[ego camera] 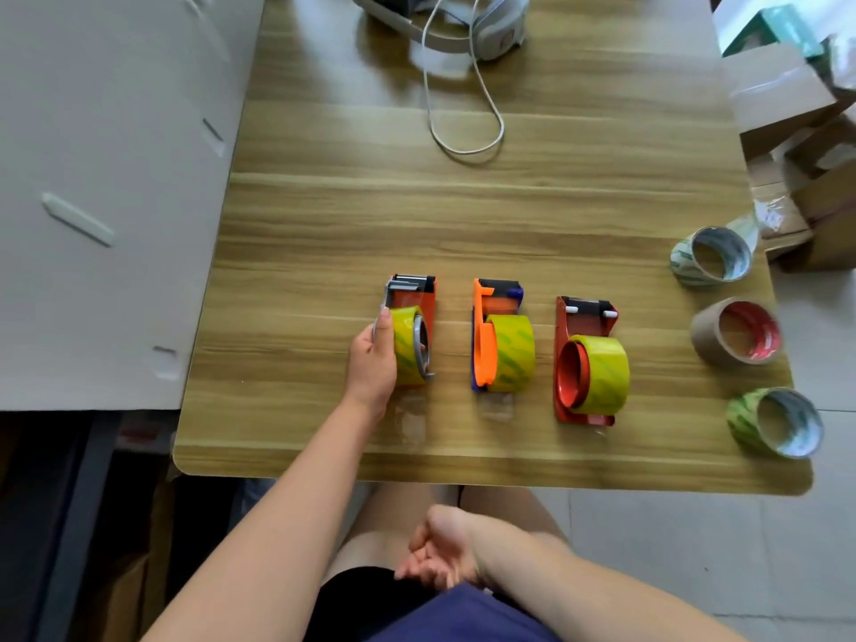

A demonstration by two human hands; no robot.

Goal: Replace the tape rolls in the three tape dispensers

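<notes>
Now, three loaded dispensers (413,299) (501,295) (568,327), three spare rolls (684,262) (704,336) (741,415); left fingers (382,327) round the leftmost dispenser's roll (407,347), right fingers (417,567) slack.

Left hand (373,359) holding leftmost dispenser (413,296), right hand (440,556) idle, empty

Surface: we see a wood-grain surface (324,215) with rounded near corners.
Dispensers: a row of three toward 6 o'clock, the left dispenser (417,296), middle dispenser (484,335) and right dispenser (566,335), each carrying a yellow-green roll.
Loose rolls: from 3 to 4 o'clock we count a green-and-white roll (685,264), a brown roll (704,335) and a green roll (741,417).
Cable: a white cable (468,150) loops at 12 o'clock.
Headset: a white headset (495,25) sits at the 12 o'clock edge.
</notes>
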